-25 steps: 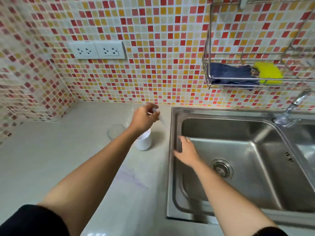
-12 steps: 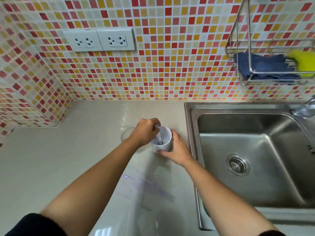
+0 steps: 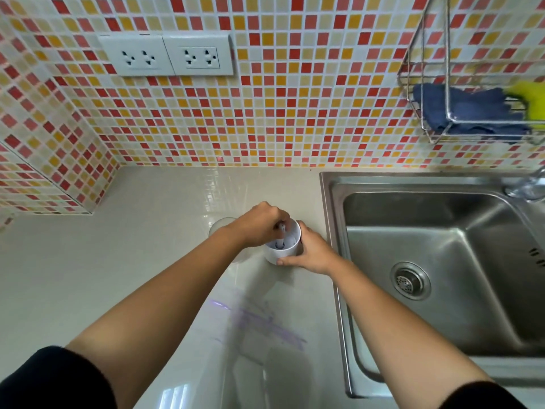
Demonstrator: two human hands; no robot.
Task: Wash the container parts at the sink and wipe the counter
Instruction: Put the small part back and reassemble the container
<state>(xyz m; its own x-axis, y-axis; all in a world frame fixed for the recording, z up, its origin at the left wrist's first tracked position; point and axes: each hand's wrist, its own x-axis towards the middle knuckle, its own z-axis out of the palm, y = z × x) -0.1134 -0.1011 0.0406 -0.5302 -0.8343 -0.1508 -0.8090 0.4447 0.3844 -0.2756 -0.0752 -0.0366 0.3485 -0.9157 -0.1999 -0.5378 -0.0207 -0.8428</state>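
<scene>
A white cylindrical container (image 3: 282, 251) stands upright on the pale counter (image 3: 118, 261), just left of the steel sink (image 3: 442, 290). My right hand (image 3: 309, 253) grips its right side. My left hand (image 3: 259, 224) is over its open mouth, pinching a thin white stick-like part (image 3: 280, 236) that reaches down inside. A clear round lid (image 3: 219, 227) lies on the counter behind my left wrist, partly hidden.
Purple smears (image 3: 259, 320) mark the counter nearer to me. A wire rack (image 3: 442, 84) on the tiled wall holds a blue cloth (image 3: 466, 110) and a yellow sponge (image 3: 530, 98). The tap base (image 3: 528, 187) is at the far right. Two sockets (image 3: 168, 56) are on the wall.
My right hand left the sink rim and took hold of the container's side. My left hand lowered the thin part into the container. The view shifted left and closer.
</scene>
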